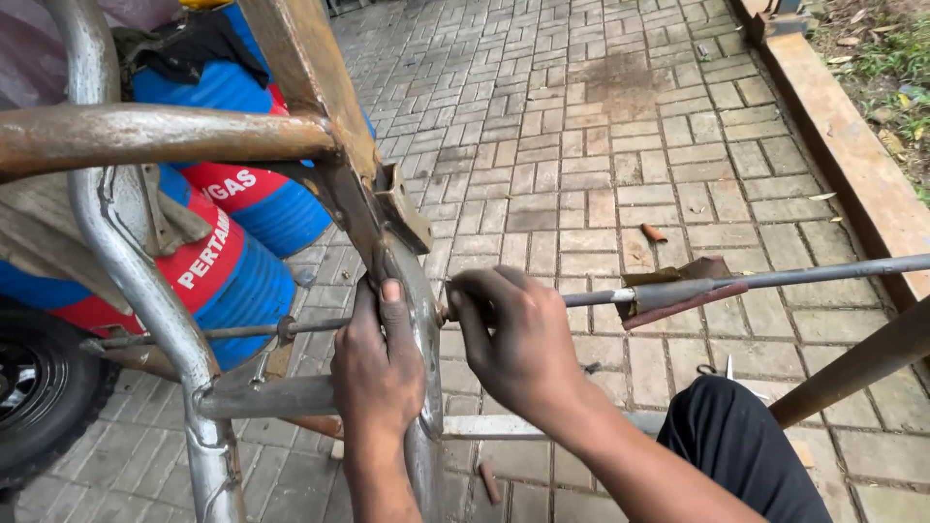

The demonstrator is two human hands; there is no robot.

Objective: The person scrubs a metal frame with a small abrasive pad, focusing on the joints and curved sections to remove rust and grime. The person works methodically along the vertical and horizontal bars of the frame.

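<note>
My left hand (378,363) is wrapped around the curved metal bar (418,329) of the frame, thumb flat along it pointing to 12 o'clock, fingers closed tight on the bar. My right hand (518,339) is just beside it at 3 o'clock, fingers curled shut on the near end of the long rod (804,273). The rod's long axis runs almost level, from the bar out toward 3 o'clock and a touch up, and carries a small rusty plate (678,291) partway along. The rod end meets the bar right between my two hands, so the right hand is the one on it; the left only steadies the frame. A thinner rod (242,331) carries on from the bar toward 9 o'clock. Blue and red drums (237,261) sit at 10 o'clock behind the rusty frame tube (165,136), a tyre (39,387) at 8 o'clock, brick paving (581,145) underneath, my dark-trousered knee (746,446) at 5 o'clock
</note>
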